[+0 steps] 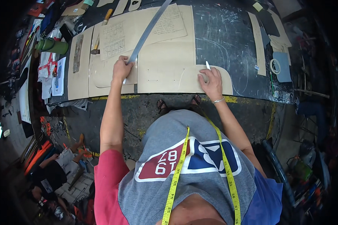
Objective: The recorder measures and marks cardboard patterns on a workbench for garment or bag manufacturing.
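A long grey metal ruler (150, 28) slants across brown card sheets, its far end running out at the top edge of the picture. My left hand (121, 71) grips its near end, fingers closed round it. To the right, my right hand (212, 87) pinches a slim white pen (207, 65) that points up and away from me. That hand rests by the rounded right corner of a large brown card piece (165, 69). Small marks and a thin curved line show on this card. Behind it lies a sheet with handwriting and small drawn grids (116, 33).
The dark worktable (229, 41) carries chalk-like lines. A hammer (95, 47), a wooden strip (78, 53) and a green bottle (52, 45) are at left. A tape roll (275, 66) sits at right. A yellow measuring tape (175, 180) hangs round my neck. Another person (60, 168) is at lower left.
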The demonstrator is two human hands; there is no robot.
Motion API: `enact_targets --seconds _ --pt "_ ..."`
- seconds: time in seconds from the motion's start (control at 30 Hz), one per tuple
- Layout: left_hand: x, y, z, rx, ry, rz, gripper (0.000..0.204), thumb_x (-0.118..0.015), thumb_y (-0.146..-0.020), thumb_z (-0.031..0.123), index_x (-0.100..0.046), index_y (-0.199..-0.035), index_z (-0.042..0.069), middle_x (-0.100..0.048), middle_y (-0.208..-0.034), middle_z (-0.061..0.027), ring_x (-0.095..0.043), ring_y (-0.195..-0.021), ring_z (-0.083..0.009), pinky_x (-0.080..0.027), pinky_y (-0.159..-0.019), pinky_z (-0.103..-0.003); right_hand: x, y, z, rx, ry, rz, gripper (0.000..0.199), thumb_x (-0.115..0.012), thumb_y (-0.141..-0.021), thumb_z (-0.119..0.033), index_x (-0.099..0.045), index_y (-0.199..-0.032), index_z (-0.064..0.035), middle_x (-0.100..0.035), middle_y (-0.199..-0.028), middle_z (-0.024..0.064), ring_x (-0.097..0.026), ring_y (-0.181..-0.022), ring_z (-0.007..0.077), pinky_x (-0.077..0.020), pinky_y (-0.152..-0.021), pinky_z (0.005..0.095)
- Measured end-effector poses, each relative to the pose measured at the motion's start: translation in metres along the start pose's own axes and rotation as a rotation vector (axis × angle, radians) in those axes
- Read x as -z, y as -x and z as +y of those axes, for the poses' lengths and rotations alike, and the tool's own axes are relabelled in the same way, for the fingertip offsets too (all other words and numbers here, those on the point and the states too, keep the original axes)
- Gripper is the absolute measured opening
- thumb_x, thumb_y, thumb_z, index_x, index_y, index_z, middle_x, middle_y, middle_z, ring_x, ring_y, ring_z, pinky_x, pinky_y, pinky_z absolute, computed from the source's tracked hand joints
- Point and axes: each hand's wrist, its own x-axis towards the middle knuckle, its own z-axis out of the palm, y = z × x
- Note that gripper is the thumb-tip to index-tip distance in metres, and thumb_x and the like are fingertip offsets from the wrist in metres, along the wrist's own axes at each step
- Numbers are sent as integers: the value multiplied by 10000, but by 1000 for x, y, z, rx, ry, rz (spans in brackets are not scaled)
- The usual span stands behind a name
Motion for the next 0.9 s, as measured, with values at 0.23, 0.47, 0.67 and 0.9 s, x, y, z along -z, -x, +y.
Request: enact_targets --seconds 0.23,0.47,0.67,0.9 --pt "-5 -4 30 -111 -18 -175 416 -686 -886 421 -698 -924 8 -689 -776 -151 -651 -712 -281 -488 -689 -393 -3 -1 3 9 8 22 157 -734 -806 -159 -688 -935 -83 -575 -881 109 -567 -910 329 -466 -824 428" --pt "-27 38 109 -38 269 -311 498 -601 -953 451 -665 -815 -24 -603 -644 -103 -565 -624 -206 -462 -649 -369 -1 -1 0 25 1 14 152 -735 -811 -152 -685 -934 -77 -585 -877 108 -569 -883 320 -463 -803 429" --pt "-18 46 122 -19 317 -341 502 -590 -963 443 -665 -811 -30 -604 -658 -117 -576 -653 -207 -462 -669 -372 0 2 5 10 24 26 125 -717 -844 -140 -685 -946 -75 -578 -854 102 -590 -827 278 -476 -749 395" --pt "-76 76 170 -372 271 -225 380 -601 -932 407 -766 -884 68 -717 -868 -198 -676 -898 -391 -512 -844 -482 4 -4 1 -184 -163 -17 142 -658 -938 -163 -683 -1026 -53 -593 -888 87 -590 -759 203 -488 -698 317"
